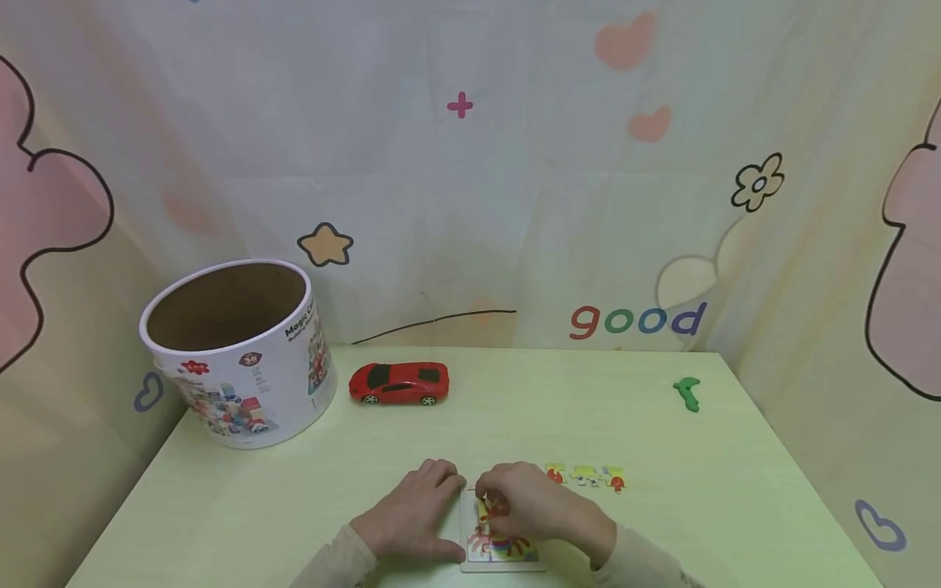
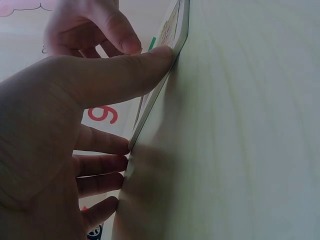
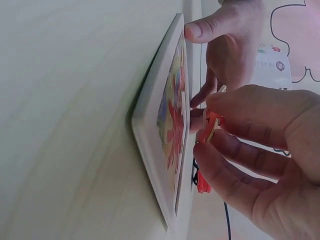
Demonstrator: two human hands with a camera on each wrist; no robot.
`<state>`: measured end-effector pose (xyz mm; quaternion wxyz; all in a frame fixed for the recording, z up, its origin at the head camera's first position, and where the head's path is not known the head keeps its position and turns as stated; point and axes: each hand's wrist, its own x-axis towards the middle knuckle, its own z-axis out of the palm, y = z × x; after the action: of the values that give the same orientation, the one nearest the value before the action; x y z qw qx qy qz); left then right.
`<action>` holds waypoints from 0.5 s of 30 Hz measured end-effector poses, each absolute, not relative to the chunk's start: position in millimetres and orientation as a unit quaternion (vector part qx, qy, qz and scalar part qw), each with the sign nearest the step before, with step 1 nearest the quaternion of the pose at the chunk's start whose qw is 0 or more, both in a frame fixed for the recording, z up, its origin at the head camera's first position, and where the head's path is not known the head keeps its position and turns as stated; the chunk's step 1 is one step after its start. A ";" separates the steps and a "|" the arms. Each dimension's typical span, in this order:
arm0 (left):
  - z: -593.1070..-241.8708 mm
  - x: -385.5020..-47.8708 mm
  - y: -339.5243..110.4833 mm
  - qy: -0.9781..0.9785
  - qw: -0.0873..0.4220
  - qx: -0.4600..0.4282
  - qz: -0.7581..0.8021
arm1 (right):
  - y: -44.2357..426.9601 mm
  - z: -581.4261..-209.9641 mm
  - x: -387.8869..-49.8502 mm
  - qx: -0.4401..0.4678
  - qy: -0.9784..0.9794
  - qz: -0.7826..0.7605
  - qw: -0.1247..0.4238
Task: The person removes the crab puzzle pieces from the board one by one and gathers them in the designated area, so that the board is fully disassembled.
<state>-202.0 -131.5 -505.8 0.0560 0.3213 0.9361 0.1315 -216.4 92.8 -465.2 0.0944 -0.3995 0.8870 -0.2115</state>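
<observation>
In the head view a white-framed jigsaw puzzle board [image 1: 507,567] lies on the table, partly hidden by the hands. Along its left edge is my left hand [image 1: 415,514]; the left wrist view shows the thumb [image 2: 130,72] pressing the board's rim and the other fingers extended along the same side. Over the board, my right hand [image 1: 544,506] pinches a small red and yellow puzzle piece [image 3: 213,124] between thumb and fingers, just above the picture. Red figures on yellow show in the assembled part [image 3: 174,120].
Three loose puzzle pieces [image 1: 586,476] lie right of the board. Farther back are a red toy car [image 1: 399,384] and a white bucket [image 1: 250,400] at left, and a green curved toy piece [image 1: 688,394] at right. A printed curtain [image 1: 470,204] hangs behind the table.
</observation>
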 end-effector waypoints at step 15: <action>-506.5 -202.9 -131.1 0.937 0.061 0.318 0.129 | 109.7 -457.0 -214.5 -0.365 0.897 -0.225 0.109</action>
<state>-202.9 -131.1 -506.5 0.0609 0.3178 0.9374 0.1290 -214.5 109.7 -457.0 0.1092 -0.3654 0.8965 -0.2253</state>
